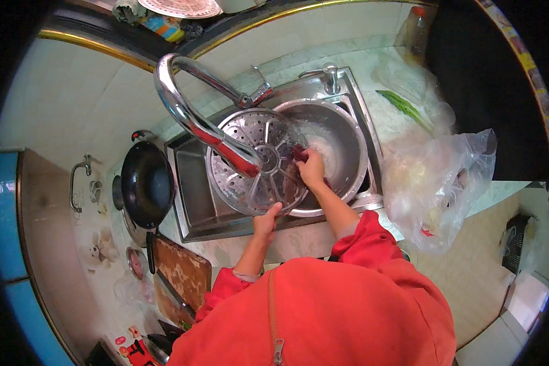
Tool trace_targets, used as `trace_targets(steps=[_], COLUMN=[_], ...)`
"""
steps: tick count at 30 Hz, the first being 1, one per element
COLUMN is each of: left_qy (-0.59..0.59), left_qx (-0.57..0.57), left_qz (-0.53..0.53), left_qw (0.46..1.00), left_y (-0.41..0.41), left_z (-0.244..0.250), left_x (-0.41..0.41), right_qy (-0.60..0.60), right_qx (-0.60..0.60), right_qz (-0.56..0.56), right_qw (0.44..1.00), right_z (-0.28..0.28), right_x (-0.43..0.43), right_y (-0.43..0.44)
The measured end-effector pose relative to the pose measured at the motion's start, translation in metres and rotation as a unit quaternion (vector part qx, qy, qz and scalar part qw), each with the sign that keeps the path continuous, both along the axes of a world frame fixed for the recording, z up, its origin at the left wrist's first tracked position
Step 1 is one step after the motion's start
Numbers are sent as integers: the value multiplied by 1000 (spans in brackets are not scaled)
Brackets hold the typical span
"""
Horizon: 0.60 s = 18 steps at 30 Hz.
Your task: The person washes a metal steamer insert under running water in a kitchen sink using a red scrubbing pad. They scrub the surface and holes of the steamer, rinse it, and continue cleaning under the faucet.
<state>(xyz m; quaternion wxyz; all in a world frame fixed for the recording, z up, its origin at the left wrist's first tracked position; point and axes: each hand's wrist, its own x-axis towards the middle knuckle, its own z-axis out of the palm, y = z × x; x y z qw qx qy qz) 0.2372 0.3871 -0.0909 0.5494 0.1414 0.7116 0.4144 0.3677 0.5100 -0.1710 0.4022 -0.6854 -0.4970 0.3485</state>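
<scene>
A round perforated steel steamer tray (274,183) is tilted over the sink, overlapping the left side of a metal basin (347,137). My left hand (266,222) grips the tray's near rim. In my right hand (312,169) is a dark red cloth (299,154), pressed against the tray's right part. Some whitish, wet residue shows at the basin's bottom. The curved chrome faucet (190,112) arches above the tray and hides part of it; whether water runs cannot be told.
The steel sink (196,201) has a soap dispenser (331,78) behind it. Left stand a black wok (146,183) and a wooden cutting board (183,270) with a knife (174,290). Right are a filled plastic bag (432,187) and a green leaf vegetable (402,107).
</scene>
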Motion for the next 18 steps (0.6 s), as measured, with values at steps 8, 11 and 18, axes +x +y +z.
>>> trace_targets(steps=[8,11,18], left_qy=[-3,-31,-52], left_qx=[-20,60,46], left_qz=[-25,-4,-21], left_qw=[999,998,997], left_y=[0,-3,2], left_z=[-6,-8,17], left_x=[-9,-8,-14], right_qy=[14,50,-51], right_qx=[-10,-2,23], right_qz=[1,90,51], right_qw=[1000,995,997], right_z=[12,24,27], right_x=[8,-9,-8], right_y=[-4,-32,-6])
